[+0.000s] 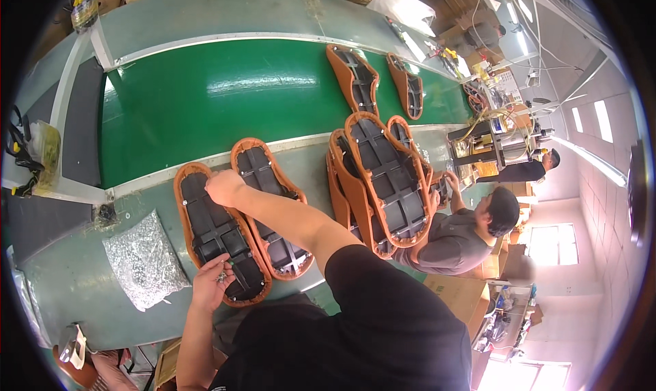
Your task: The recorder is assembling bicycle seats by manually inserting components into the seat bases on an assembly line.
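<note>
On my feed, the nearest orange-brown panel [207, 220] is a long rounded shape, its smooth padded rim framing black, ribbed plastic. It lies on the grey-green table [82, 282] beside a crinkled clear bag of small pieces [145, 260]. I see the left hand [210, 283] at the panel's near end, palm up, fingers curled around small metal fasteners [222, 277]. The right hand [225, 187] is at its far end, fingers bunched downward; I can't tell whether they grip anything. The right forearm [287, 217] slants across a second panel [268, 172].
</note>
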Demonstrator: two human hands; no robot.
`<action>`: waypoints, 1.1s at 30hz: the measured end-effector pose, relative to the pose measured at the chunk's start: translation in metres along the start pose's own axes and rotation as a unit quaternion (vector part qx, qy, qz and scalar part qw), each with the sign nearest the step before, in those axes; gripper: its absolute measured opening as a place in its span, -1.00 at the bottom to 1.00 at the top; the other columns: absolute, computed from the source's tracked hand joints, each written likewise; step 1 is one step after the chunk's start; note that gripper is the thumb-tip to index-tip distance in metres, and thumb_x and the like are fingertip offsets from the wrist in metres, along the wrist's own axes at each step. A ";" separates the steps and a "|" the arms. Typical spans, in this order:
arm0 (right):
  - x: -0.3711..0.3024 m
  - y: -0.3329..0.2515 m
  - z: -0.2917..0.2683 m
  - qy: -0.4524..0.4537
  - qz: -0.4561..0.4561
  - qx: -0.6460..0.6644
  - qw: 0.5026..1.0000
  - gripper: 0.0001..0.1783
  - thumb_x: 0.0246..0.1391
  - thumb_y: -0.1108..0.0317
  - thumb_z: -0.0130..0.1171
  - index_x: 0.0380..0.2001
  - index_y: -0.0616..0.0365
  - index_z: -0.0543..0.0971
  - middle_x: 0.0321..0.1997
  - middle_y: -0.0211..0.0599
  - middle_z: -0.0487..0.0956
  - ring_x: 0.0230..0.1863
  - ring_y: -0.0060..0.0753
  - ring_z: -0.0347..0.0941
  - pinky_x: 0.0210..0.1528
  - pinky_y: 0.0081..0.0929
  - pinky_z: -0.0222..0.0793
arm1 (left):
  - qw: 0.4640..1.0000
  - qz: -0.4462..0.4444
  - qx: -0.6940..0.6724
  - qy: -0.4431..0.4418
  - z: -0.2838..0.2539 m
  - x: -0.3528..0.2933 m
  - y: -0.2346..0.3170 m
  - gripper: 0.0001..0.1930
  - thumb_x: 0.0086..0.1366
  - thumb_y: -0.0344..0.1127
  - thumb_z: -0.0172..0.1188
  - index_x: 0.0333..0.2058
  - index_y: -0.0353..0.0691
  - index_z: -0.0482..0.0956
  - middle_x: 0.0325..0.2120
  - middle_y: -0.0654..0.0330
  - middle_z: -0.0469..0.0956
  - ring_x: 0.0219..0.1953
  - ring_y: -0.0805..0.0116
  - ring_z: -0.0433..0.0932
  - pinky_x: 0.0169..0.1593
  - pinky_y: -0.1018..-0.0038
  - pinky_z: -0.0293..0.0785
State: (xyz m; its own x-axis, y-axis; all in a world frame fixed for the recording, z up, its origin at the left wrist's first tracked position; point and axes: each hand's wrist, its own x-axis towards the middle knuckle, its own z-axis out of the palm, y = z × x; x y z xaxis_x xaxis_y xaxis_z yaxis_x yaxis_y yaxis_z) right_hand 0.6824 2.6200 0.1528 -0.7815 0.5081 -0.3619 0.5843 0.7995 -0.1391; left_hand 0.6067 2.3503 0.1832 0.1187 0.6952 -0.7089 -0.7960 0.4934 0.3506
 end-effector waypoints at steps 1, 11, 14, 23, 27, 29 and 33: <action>-0.001 -0.002 -0.003 0.004 -0.003 0.002 1.000 -0.69 0.16 0.33 0.02 -0.20 0.25 0.69 -0.11 -0.08 0.69 -0.06 -0.08 0.65 -0.10 -0.13 0.58 | 1.000 0.004 0.000 0.001 -0.003 -0.002 -0.001 -0.73 0.46 -0.39 0.12 0.06 -0.31 0.59 -0.29 0.23 0.59 -0.27 0.41 0.57 -0.17 0.44 0.60; -0.018 -0.016 0.005 0.016 0.076 0.002 0.997 -0.73 0.16 0.36 0.00 -0.23 0.19 0.66 -0.21 -0.05 0.72 -0.14 -0.06 0.70 -0.13 -0.10 0.59 | 0.998 -0.005 0.003 0.070 -0.017 -0.009 -0.018 -0.79 0.46 -0.23 0.19 -0.12 -0.25 0.63 -0.39 0.30 0.53 -0.38 0.49 0.51 -0.27 0.50 0.52; -0.047 -0.025 -0.007 0.108 0.053 0.011 0.993 -0.77 0.09 0.36 0.07 -0.27 0.20 0.66 -0.20 -0.10 0.70 -0.14 -0.07 0.67 -0.10 -0.13 0.58 | 0.997 0.000 0.022 0.070 -0.012 -0.017 -0.023 -0.77 0.45 -0.18 0.21 -0.15 -0.23 0.63 -0.41 0.33 0.51 -0.39 0.50 0.48 -0.27 0.49 0.47; -0.212 -0.117 0.020 0.070 -0.080 0.378 0.919 -0.88 0.04 0.41 0.25 -0.33 0.17 0.62 -0.34 -0.09 0.54 -0.22 0.06 0.57 -0.16 -0.10 0.52 | 0.998 -0.013 0.020 0.058 -0.017 -0.030 -0.053 -0.79 0.44 -0.22 0.20 -0.20 -0.26 0.61 -0.41 0.28 0.55 -0.38 0.49 0.51 -0.32 0.50 0.48; -0.242 -0.120 0.049 0.111 -0.065 0.322 0.938 -0.91 0.09 0.41 0.22 -0.32 0.16 0.64 -0.32 -0.15 0.56 -0.26 0.01 0.58 -0.19 -0.15 0.53 | 0.991 -0.055 0.101 0.071 -0.009 -0.043 -0.070 -0.84 0.42 -0.27 0.19 -0.22 -0.25 0.62 -0.39 0.27 0.56 -0.38 0.47 0.52 -0.30 0.49 0.49; -0.256 -0.120 0.055 0.093 -0.066 0.314 0.943 -0.88 0.11 0.45 0.20 -0.28 0.17 0.65 -0.33 -0.14 0.58 -0.28 0.04 0.58 -0.19 -0.12 0.54 | 0.986 -0.081 0.131 0.060 -0.006 -0.050 -0.077 -0.81 0.42 -0.28 0.16 -0.15 -0.26 0.65 -0.36 0.26 0.56 -0.33 0.45 0.52 -0.22 0.45 0.52; -0.266 -0.099 0.080 0.162 -0.038 0.294 0.941 -0.86 0.11 0.48 0.21 -0.25 0.20 0.65 -0.33 -0.06 0.61 -0.23 0.08 0.59 -0.17 -0.11 0.54 | 0.995 -0.086 0.053 0.023 -0.011 -0.062 -0.088 -0.72 0.42 -0.32 0.11 0.01 -0.29 0.63 -0.31 0.22 0.58 -0.27 0.38 0.56 -0.12 0.42 0.58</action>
State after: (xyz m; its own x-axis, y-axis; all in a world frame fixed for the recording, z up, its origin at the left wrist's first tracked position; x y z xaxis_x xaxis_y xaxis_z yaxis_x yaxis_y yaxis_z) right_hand 0.8498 2.3799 0.1895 -0.7952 0.6048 -0.0431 0.4699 0.5698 -0.6742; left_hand 0.6626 2.2576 0.1896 0.2176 0.5722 -0.7907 -0.6987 0.6570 0.2832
